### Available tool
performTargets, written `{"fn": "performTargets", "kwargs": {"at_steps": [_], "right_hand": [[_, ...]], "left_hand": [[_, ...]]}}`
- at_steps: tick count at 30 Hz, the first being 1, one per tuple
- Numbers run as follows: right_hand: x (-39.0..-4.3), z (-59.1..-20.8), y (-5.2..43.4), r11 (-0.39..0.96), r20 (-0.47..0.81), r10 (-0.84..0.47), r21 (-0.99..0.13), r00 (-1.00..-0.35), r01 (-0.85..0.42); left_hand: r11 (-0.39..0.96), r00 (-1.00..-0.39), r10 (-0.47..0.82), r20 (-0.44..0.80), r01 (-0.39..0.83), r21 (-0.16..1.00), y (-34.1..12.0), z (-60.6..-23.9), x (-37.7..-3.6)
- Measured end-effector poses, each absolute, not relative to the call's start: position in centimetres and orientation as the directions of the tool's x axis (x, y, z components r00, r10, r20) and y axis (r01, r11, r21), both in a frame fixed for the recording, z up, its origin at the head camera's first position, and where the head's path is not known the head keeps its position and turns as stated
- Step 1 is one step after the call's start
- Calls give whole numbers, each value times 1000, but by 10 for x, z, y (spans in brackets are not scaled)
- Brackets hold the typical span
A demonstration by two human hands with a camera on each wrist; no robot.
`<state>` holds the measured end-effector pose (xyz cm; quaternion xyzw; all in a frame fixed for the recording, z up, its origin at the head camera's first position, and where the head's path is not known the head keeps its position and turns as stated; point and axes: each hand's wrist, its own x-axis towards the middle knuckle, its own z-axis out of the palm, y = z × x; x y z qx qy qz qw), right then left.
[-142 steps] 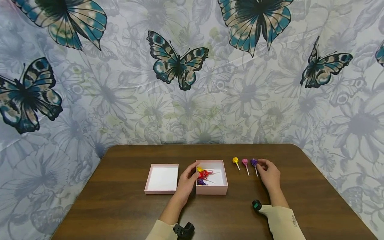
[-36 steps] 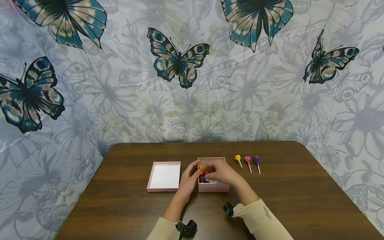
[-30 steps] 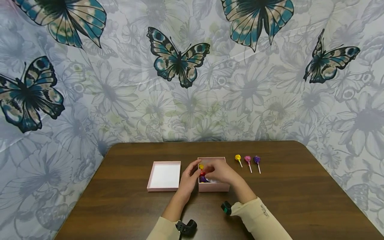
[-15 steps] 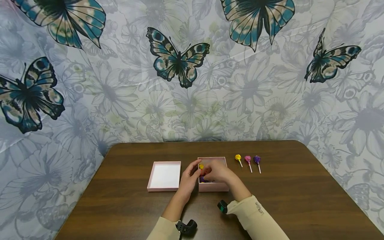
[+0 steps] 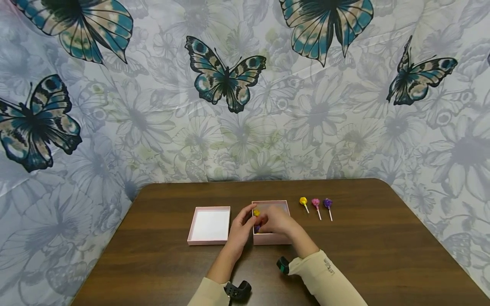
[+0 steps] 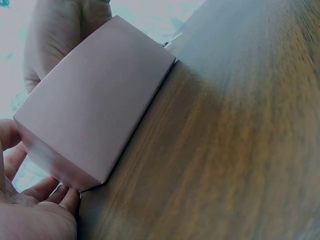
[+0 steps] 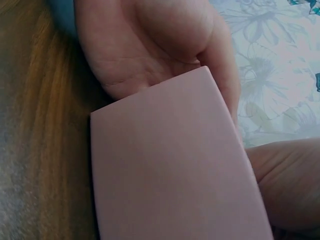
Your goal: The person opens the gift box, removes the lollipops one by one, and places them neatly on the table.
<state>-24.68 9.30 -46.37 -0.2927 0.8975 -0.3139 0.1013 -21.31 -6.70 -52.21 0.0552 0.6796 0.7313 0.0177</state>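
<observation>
On the bench (image 5: pixel 153 259): open pink box (image 5: pixel 272 239), presumably light, stiff, best held by opposite sides; lollipops (image 5: pixel 256 212) within; left hand (image 5: pixel 239 229), fingers relaxed, against its left side; right hand (image 5: pixel 277 220) inside, grip hidden, cannot tell

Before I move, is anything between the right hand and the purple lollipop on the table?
Yes. The right hand reaches into the pink box, so the box's right wall comes first; then the yellow lollipop and pink lollipop lie on the table, short of the purple lollipop.

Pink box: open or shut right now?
Open: inside the pink box, the right hand's fingertips disappear, and yellow candy shows.
</observation>
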Motion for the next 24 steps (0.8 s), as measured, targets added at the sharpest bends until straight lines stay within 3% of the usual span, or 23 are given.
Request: {"fn": "performTargets", "kwargs": {"at_steps": [9,24], "right_hand": [[-249,-470,91,644,-2,-592,-604,-806,-471],[-247,-460,95,614,-29,-575,-675,-817,-409]], "left_hand": [[-80,-992,107,67,58,995,-68,-527,-214],[-44,-993,97,73,69,997,-69,-528,-216]]}}
